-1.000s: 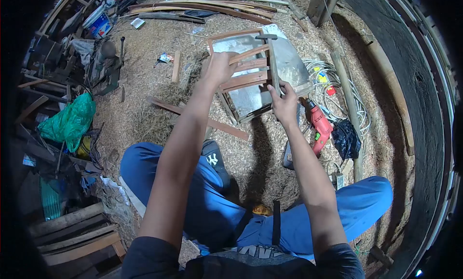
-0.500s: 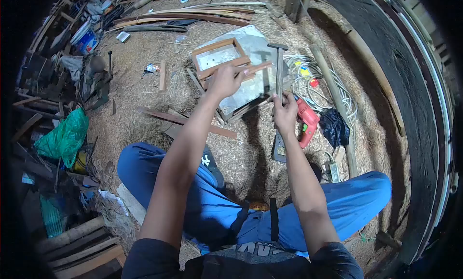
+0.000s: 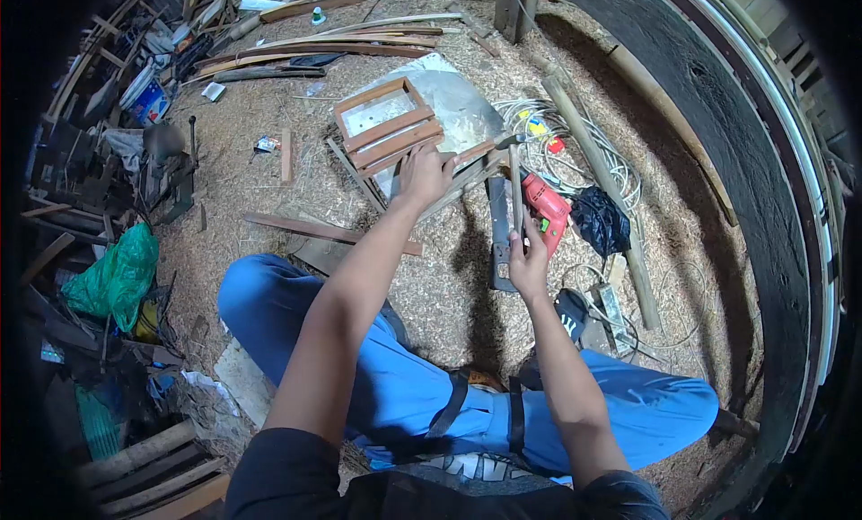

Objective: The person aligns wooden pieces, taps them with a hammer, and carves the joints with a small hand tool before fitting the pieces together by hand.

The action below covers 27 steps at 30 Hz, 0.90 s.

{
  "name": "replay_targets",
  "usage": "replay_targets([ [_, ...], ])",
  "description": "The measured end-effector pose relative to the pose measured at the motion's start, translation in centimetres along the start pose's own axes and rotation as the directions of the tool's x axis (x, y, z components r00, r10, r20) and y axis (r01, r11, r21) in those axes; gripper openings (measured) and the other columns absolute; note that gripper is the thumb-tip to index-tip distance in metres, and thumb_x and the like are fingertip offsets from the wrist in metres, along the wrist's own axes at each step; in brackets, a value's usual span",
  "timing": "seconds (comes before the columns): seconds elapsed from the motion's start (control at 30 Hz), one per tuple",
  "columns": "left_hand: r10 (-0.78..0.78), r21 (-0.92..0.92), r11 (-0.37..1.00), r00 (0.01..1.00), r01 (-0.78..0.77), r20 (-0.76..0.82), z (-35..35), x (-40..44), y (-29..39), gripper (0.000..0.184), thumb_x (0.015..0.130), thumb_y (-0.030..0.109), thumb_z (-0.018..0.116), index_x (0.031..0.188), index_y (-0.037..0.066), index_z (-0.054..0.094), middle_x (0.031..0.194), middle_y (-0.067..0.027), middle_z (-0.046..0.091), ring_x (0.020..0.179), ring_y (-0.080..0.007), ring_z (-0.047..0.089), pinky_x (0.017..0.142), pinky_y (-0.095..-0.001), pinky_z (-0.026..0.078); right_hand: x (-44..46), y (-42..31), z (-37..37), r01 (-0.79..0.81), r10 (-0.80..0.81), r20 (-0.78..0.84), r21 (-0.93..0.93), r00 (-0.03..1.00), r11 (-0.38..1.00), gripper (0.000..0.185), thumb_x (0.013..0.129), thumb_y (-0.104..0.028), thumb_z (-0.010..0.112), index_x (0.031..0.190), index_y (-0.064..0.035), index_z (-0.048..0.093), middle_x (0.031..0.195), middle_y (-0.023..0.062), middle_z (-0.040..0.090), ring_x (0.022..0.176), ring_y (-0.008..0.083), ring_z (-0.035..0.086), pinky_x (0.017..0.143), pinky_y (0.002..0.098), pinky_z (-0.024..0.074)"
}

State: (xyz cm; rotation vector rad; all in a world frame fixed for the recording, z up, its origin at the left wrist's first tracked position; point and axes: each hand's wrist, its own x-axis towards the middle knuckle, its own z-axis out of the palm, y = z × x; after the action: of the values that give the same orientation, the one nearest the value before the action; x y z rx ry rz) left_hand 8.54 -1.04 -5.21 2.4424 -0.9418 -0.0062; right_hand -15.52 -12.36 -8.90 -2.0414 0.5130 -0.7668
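Observation:
My left hand (image 3: 425, 173) is closed around a short reddish wooden strip (image 3: 474, 153), whose free end points right over a pale flat board (image 3: 453, 93). Just beyond that hand, a rectangular wooden frame (image 3: 373, 95) and a few loose strips (image 3: 395, 143) rest on the board. In my right hand (image 3: 529, 264) is a hammer (image 3: 515, 192), gripped low on its handle. The hammer's head is level with the strip's free end; whether they touch I cannot tell. Close by the right hand are a red power drill (image 3: 548, 210) and a long dark flat tool (image 3: 500, 237).
A coiled pale cable (image 3: 620, 165), a black plastic bag (image 3: 600, 222) and a wooden pole (image 3: 597, 170) lie to the right. Long wood strips (image 3: 332, 48) are at the back. A green bag (image 3: 117, 268) sits among clutter at left. Wood shavings cover the ground.
The hammer has swung down, its head now near the strip's free end. My right hand has moved lower. The left hand still grips the strip, and the view has shifted slightly.

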Motion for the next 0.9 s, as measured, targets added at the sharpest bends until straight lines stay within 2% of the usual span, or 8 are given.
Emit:
replay_targets([
  [0.03,0.001,0.001,1.000,1.000,-0.001,0.000,0.4,0.4,-0.3,0.030,0.095,0.031,0.068,0.100,0.004,0.079,0.122,-0.0244,0.066,0.118,-0.0399,0.061,0.104,-0.0489,0.047,-0.3,-0.1,-0.5,-0.088,0.084,0.049,0.087,0.995,0.992,0.048,0.101,-0.006,0.054,0.147,0.0025,0.050,0.140,0.0277,0.060,0.132,0.0372,0.059,0.111,0.0401,0.0429],
  [0.07,-0.019,-0.033,0.999,1.000,0.018,-0.020,0.9,0.8,-0.6,0.032,0.094,0.031,0.070,0.099,0.000,0.077,0.119,-0.0264,0.066,0.115,-0.0408,0.062,0.101,-0.0493,0.048,-0.3,-0.1,-0.6,-0.090,0.086,0.049,0.088,0.995,0.992,0.048,0.101,-0.006,0.054,0.147,0.0025,0.050,0.140,0.0277,0.060,0.132,0.0372,0.059,0.111,0.0401,0.0429],
  [0.13,-0.042,-0.066,0.997,0.999,0.040,-0.032,0.6,1.1,-0.2,0.034,0.093,0.030,0.071,0.098,-0.003,0.075,0.117,-0.0285,0.067,0.113,-0.0417,0.064,0.099,-0.0498,0.050,-0.5,-0.1,-0.6,-0.099,0.097,0.066,0.036,0.993,0.994,0.048,0.101,-0.007,0.054,0.147,0.0025,0.050,0.137,0.0280,0.061,0.128,0.0395,0.061,0.110,0.0403,0.0444],
  [0.23,-0.143,-0.079,0.985,0.984,0.152,0.103,0.9,1.4,-0.1,0.026,0.093,0.027,0.069,0.100,0.004,0.079,0.100,-0.0252,0.069,0.099,-0.0440,0.067,0.090,-0.0506,0.052,-0.4,0.6,0.0,-0.052,0.053,0.047,-0.021,0.997,0.998,0.047,0.101,-0.007,0.055,0.147,0.0026,0.051,0.137,0.0291,0.061,0.127,0.0410,0.061,0.109,0.0409,0.0448],
  [0.3,-0.042,-0.192,0.981,0.998,0.030,-0.055,1.5,0.9,-0.2,0.026,0.093,0.027,0.070,0.099,0.004,0.079,0.096,-0.0255,0.069,0.094,-0.0453,0.068,0.085,-0.0508,0.052,-0.4,0.6,-0.1,-0.048,0.049,0.050,-0.013,0.998,0.999,0.047,0.101,-0.007,0.054,0.147,0.0024,0.051,0.135,0.0290,0.062,0.125,0.0407,0.062,0.108,0.0410,0.0457],
  [0.5,0.120,-0.181,0.977,0.992,-0.113,0.026,0.8,1.4,-0.1,0.025,0.092,0.031,0.072,0.099,0.008,0.081,0.092,-0.0187,0.071,0.091,-0.0395,0.070,0.082,-0.0463,0.053,0.0,0.3,-0.3,-0.025,0.026,0.038,-0.025,0.999,0.999,0.046,0.101,-0.004,0.053,0.146,0.0020,0.052,0.125,0.0282,0.066,0.113,0.0393,0.066,0.101,0.0418,0.0494],
  [0.73,0.019,-0.170,0.985,0.999,-0.011,0.048,0.6,1.7,0.8,0.024,0.091,0.032,0.070,0.094,0.011,0.082,0.088,-0.0151,0.069,0.088,-0.0359,0.069,0.082,-0.0478,0.054,-0.2,-0.3,-0.4,-0.032,0.034,0.043,-0.045,0.999,0.998,0.048,0.100,-0.002,0.053,0.147,-0.0005,0.052,0.119,0.0278,0.068,0.104,0.0383,0.069,0.095,0.0416,0.0523],
  [0.9,0.089,-0.165,0.983,0.996,-0.086,0.007,1.1,2.6,0.7,0.026,0.091,0.034,0.072,0.095,0.011,0.082,0.090,-0.0164,0.071,0.089,-0.0378,0.070,0.082,-0.0501,0.054,-0.3,-0.1,-0.2,-0.014,0.016,0.033,-0.055,0.999,0.998,0.050,0.099,-0.001,0.051,0.149,-0.0015,0.051,0.118,0.0277,0.068,0.102,0.0382,0.069,0.094,0.0415,0.0527],
])
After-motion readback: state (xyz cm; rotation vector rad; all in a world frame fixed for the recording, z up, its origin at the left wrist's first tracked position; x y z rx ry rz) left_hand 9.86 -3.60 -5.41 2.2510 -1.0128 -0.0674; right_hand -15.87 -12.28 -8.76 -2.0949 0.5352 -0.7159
